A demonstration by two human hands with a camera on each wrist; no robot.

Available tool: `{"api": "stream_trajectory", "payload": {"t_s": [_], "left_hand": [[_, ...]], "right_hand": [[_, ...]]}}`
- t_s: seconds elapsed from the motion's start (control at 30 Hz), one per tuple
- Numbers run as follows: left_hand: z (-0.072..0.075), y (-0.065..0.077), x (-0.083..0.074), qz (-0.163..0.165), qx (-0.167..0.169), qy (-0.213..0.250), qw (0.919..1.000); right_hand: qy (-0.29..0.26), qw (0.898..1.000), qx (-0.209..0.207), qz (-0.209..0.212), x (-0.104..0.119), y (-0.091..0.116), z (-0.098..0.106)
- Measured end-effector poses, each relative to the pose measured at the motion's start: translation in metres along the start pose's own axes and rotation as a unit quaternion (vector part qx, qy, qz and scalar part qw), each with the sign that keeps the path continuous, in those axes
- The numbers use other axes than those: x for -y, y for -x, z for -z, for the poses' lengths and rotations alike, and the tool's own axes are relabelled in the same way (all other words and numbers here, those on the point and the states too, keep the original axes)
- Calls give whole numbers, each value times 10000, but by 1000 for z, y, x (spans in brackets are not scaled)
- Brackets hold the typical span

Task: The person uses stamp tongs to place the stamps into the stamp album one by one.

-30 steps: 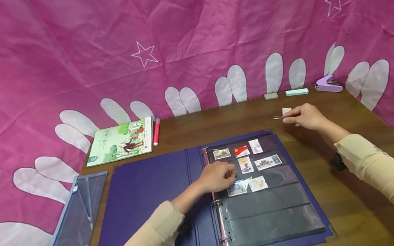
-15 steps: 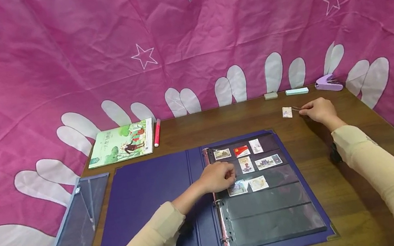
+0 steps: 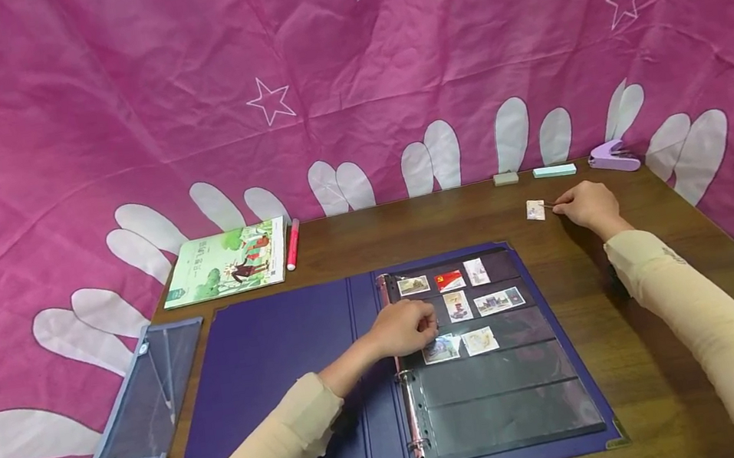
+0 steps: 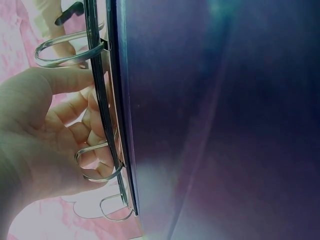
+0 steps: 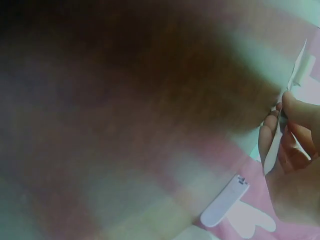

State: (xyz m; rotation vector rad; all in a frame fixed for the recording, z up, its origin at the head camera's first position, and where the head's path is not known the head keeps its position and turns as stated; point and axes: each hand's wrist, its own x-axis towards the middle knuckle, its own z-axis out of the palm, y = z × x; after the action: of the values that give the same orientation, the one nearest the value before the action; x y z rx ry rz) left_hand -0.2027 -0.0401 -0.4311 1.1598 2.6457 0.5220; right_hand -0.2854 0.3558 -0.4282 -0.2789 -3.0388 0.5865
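In the head view my left hand (image 3: pixel 408 328) rests on the black page (image 3: pixel 502 412) of an open stamp album, its fingers loosely curled beside several stamps. A stamp (image 3: pixel 441 348) lies just below its fingertips. The left wrist view shows the same hand (image 4: pixel 60 125) behind the metal rings (image 4: pixel 70 57), with a gap between thumb and fingers. At the right, my right hand (image 3: pixel 588 207) pinches metal tweezers (image 5: pixel 299 62). Their tips are at the edge of a single small stamp (image 3: pixel 535 210) on the table; whether they grip it I cannot tell.
The album's blue cover (image 3: pixel 282 379) spreads to the left. A mesh zip pouch (image 3: pixel 145 397) holding a pencil, a picture book (image 3: pixel 228 263) and a red marker (image 3: pixel 292 245) lie left. Along the back edge are an eraser (image 3: pixel 505 179), a pale blue bar (image 3: pixel 554 171) and a purple stapler (image 3: pixel 614 157).
My right hand with the tweezers has gone from the near-left side of the lone stamp to its right side, then slightly closer. The left hand has stayed on the page.
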Motion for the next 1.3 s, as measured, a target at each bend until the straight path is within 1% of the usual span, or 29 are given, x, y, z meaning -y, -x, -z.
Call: {"api": "stream_trajectory", "payload": {"t_s": [0.1, 0.2, 0.4, 0.47, 0.57, 0.67, 0.73, 0.8, 0.9, 1.0, 1.07, 1.13, 1.3], "left_hand": [[0, 0, 0, 11, 6, 7, 10000], [0, 0, 0, 8, 12, -7, 10000], [0, -2, -1, 21, 3, -43, 10000], [0, -2, -1, 46, 20, -60, 10000], [0, -2, -2, 60, 35, -39, 10000], [1, -2, -2, 44, 17, -50, 10000], [1, -2, -1, 40, 19, -58, 10000], [1, -1, -1, 26, 10, -45, 10000], [1, 0, 0, -3, 53, 20, 10000], [0, 1, 2, -20, 91, 66, 9999], [0, 0, 2, -20, 91, 95, 9999], [1, 0, 2, -23, 71, 95, 9999], [3, 0, 1, -37, 82, 71, 9999]], "right_hand": [[23, 10000, -15, -63, 2, 1, -1], [40, 9999, -126, -66, 2, 2, -2], [-109, 9993, -357, -44, 1, 2, 1], [-188, 9986, -497, 37, 3, 3, 2], [-343, 9966, -699, 269, 10, 11, 9], [-622, 9940, -728, 528, 22, 23, 17], [-770, 9926, -618, 704, 32, 34, 20], [-967, 9909, -399, 849, 42, 46, 21], [-1267, 9861, 101, 1068, 56, 65, 18], [-1534, 9789, 614, 1199, 64, 82, 11], [-1544, 9755, 826, 1329, 68, 91, 6], [-1479, 9743, 975, 1393, 70, 97, 1], [-1266, 9715, 1309, 1516, 68, 108, -8]]}}
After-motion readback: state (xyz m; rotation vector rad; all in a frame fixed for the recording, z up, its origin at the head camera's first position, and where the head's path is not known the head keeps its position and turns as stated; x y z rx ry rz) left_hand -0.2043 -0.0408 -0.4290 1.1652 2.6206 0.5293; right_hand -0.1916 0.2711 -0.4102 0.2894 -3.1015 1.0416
